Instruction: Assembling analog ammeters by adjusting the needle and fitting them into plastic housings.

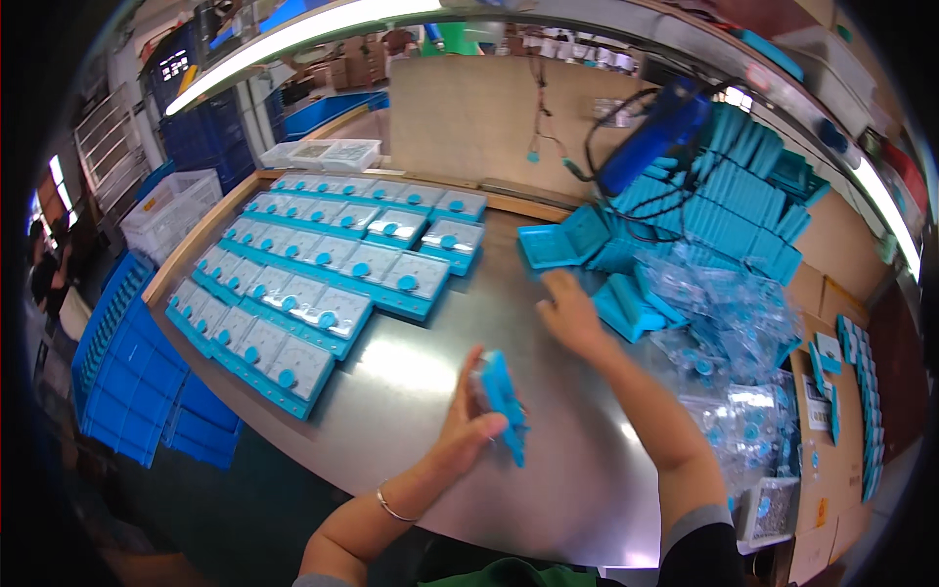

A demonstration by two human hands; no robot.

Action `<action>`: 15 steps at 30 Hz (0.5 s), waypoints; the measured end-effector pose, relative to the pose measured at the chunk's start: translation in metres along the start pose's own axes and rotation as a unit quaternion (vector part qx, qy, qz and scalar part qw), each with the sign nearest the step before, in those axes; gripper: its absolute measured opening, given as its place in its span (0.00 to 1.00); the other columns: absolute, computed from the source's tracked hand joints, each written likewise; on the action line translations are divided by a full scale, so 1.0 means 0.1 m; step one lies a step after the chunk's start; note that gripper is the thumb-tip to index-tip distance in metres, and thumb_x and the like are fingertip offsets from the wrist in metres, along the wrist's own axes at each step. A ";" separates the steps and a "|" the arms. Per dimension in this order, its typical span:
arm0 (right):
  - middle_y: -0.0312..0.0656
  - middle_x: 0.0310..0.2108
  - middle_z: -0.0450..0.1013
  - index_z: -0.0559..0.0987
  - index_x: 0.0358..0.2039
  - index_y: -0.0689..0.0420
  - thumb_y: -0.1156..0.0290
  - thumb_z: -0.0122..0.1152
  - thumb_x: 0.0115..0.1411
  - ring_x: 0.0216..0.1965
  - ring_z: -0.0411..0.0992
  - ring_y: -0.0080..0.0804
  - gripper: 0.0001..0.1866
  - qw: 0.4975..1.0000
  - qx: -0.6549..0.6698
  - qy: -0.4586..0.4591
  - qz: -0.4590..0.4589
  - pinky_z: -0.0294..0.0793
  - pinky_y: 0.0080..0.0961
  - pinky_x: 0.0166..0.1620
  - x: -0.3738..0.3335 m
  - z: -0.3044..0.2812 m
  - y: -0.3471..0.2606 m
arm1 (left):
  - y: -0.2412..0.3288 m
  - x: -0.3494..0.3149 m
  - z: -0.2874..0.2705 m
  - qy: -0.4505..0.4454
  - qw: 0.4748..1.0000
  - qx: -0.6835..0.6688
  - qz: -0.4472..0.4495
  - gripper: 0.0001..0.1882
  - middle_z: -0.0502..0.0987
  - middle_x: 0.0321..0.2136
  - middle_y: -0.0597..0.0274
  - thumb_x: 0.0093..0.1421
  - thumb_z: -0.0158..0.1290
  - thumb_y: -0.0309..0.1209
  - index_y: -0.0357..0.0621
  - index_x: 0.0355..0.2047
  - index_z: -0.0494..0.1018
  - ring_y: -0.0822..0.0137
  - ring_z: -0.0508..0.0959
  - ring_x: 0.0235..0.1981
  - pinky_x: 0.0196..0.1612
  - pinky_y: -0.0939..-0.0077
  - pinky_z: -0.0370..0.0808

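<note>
My left hand (468,416) is closed around a teal plastic housing (503,403), held tilted on edge above the metal table, thumb on its near side. A paler, shiny face shows on the side toward my fingers, partly hidden by them. My right hand (572,311) reaches out with thumb and fingers apart and nothing visible in it. Its fingertips come close to the lower edge of an open teal housing (554,246); whether they touch it I cannot tell. Another teal housing (626,307) lies just right of that hand.
Rows of teal units with clear dial faces (323,256) cover the table's left side. Stacked teal housings (729,210) and clear plastic covers (719,303) heap up at right. A blue tool (653,137) hangs above with its cord. A wooden rail (201,240) edges the table.
</note>
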State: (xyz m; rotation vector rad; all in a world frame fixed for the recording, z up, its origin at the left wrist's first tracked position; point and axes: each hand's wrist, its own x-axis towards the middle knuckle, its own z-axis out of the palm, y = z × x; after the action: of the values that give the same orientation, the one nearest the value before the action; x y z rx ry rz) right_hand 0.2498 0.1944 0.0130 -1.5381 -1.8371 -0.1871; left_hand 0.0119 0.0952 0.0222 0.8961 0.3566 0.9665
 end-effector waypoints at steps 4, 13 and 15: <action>0.56 0.60 0.53 0.69 0.50 0.62 0.73 0.55 0.53 0.46 0.69 0.54 0.22 0.964 -0.156 -0.118 0.178 0.73 0.41 0.46 0.44 0.20 0.36 | -0.03 -0.02 -0.01 -0.042 0.998 -0.017 -0.044 0.60 0.62 0.54 0.55 0.41 0.68 0.40 0.58 0.66 0.37 0.56 0.70 0.51 0.49 0.56 0.73; 0.47 0.34 0.74 0.74 0.36 0.60 0.73 0.55 0.55 0.30 0.75 0.43 0.08 0.993 -0.034 -0.104 -0.040 0.74 0.34 0.31 -0.45 -0.57 -0.45 | 0.18 -0.13 -0.05 -0.006 0.995 -0.046 0.085 0.52 0.64 0.52 0.56 0.39 0.68 0.38 0.56 0.61 0.48 0.57 0.70 0.51 0.50 0.60 0.73; 0.46 0.29 0.75 0.75 0.32 0.62 0.72 0.55 0.55 0.29 0.74 0.41 0.07 0.995 0.075 -0.030 -0.064 0.73 0.33 0.30 -0.51 -1.03 -0.65 | 0.18 -0.19 -0.09 0.005 0.995 -0.049 0.088 0.54 0.63 0.54 0.55 0.36 0.69 0.41 0.54 0.60 0.49 0.57 0.69 0.53 0.51 0.60 0.72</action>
State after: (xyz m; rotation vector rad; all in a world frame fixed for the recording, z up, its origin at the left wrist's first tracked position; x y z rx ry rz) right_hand 0.2360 0.0803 0.0786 -1.3371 -1.9528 -0.0612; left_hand -0.0137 0.0886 0.0290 0.8433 0.2381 1.1411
